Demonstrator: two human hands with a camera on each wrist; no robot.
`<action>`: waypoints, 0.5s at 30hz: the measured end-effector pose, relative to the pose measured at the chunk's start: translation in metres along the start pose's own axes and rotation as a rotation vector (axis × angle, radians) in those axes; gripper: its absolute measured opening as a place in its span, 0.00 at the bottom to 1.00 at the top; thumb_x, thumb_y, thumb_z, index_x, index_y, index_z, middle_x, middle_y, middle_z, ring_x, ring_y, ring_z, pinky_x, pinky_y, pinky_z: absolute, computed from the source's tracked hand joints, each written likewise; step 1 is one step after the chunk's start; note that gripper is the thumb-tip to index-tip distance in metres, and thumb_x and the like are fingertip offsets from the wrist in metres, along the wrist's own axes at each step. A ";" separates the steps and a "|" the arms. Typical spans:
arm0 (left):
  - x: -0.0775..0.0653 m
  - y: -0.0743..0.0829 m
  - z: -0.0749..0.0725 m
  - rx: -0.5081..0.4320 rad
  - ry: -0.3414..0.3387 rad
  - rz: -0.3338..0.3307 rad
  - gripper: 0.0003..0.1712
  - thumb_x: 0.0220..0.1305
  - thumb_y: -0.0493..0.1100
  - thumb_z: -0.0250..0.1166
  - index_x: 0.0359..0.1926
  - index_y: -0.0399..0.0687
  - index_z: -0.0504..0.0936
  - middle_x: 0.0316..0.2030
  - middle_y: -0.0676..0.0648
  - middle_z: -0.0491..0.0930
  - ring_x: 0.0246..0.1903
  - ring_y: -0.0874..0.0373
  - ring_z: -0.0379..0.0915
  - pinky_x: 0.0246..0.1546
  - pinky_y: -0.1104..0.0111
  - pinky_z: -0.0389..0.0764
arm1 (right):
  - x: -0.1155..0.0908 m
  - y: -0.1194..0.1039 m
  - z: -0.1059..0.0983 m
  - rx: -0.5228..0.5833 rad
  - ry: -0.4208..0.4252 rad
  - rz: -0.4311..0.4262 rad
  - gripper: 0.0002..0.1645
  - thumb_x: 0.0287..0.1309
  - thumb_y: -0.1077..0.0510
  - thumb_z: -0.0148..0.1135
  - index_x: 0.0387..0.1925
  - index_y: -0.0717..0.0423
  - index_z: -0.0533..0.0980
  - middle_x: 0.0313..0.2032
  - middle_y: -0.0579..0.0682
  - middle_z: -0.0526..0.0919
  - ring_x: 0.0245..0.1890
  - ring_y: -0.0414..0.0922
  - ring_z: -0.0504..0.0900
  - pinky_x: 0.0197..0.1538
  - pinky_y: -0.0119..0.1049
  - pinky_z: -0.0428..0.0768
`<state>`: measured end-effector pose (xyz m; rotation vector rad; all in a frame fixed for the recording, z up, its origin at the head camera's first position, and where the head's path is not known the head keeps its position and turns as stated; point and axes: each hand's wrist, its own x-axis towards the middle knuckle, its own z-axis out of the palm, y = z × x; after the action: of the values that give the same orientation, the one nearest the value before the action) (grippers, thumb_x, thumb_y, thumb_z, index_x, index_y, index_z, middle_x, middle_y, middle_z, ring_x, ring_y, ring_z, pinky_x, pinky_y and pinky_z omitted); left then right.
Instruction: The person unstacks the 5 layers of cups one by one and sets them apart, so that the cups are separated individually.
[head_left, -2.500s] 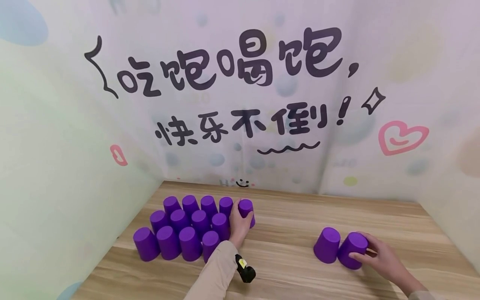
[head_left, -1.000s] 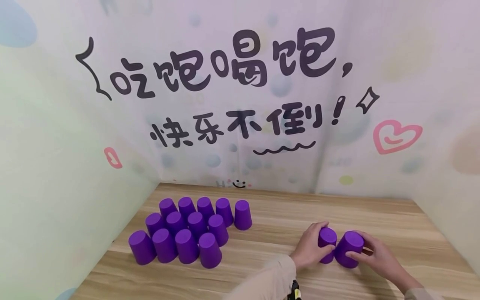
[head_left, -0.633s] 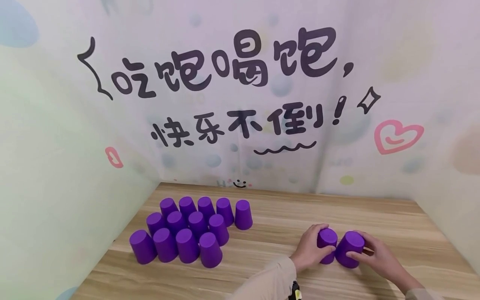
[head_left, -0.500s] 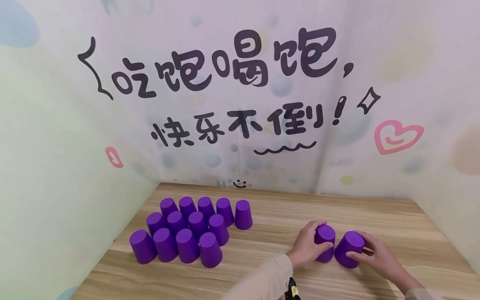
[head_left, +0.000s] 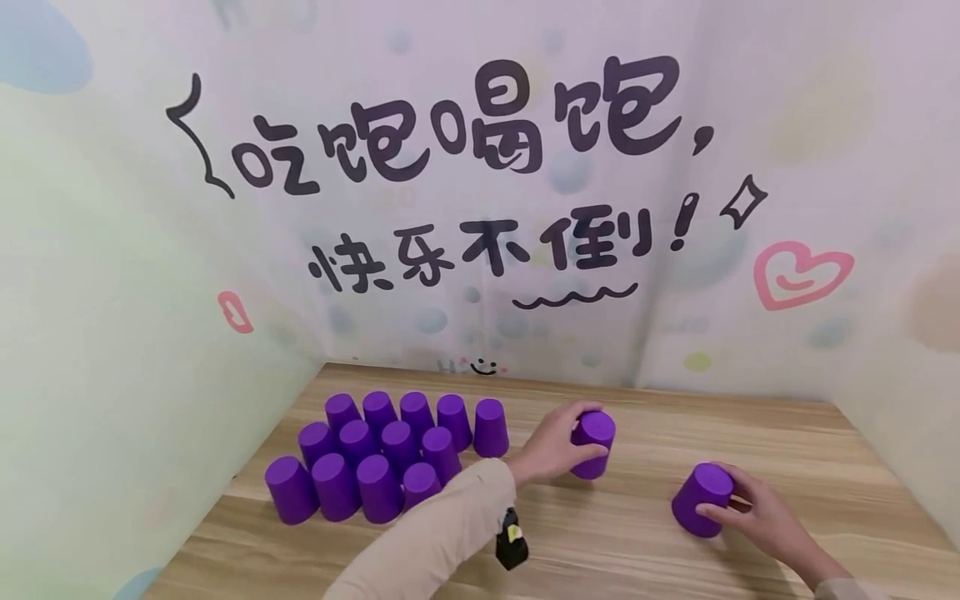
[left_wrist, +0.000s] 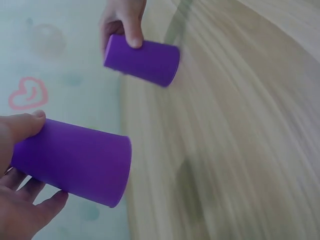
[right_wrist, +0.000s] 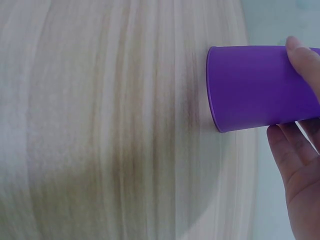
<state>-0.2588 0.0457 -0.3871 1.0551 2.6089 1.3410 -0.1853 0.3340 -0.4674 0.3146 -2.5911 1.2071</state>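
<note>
My left hand (head_left: 553,446) grips a purple cup (head_left: 589,467), upside down, at the middle right of the table. In the left wrist view, that cup (left_wrist: 75,160) sits between thumb and fingers, its rim apart from its shadow, so it looks lifted. Farther right, my right hand (head_left: 765,510) holds another upside-down purple cup (head_left: 692,502) from its right side. The right wrist view has the thumb on one side of this cup (right_wrist: 255,87) and the fingers on the other. Several more purple cups (head_left: 379,487) stand inverted in rows at the left.
The wood-grain table (head_left: 600,550) backs onto a printed curtain (head_left: 480,333) with dark lettering. A pale side wall (head_left: 150,375) closes off the left. My left sleeve (head_left: 435,533) covers part of the nearest row's end cup (head_left: 422,482).
My left hand let go of the far-row end cup, took the cup beside my right hand, and has carried it left and away from me. My right hand keeps its hold in place.
</note>
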 end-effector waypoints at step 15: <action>-0.036 -0.047 -0.073 -0.010 -0.172 -0.133 0.30 0.50 0.39 0.67 0.55 0.41 0.68 0.48 0.46 0.73 0.49 0.52 0.68 0.50 0.65 0.70 | 0.000 0.003 0.000 -0.014 0.015 -0.009 0.32 0.39 0.66 0.69 0.48 0.73 0.68 0.39 0.67 0.76 0.35 0.23 0.71 0.34 0.25 0.78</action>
<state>-0.2801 -0.0456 -0.3850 0.9320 2.4954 1.1789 -0.1859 0.3353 -0.4695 0.3129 -2.5815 1.1828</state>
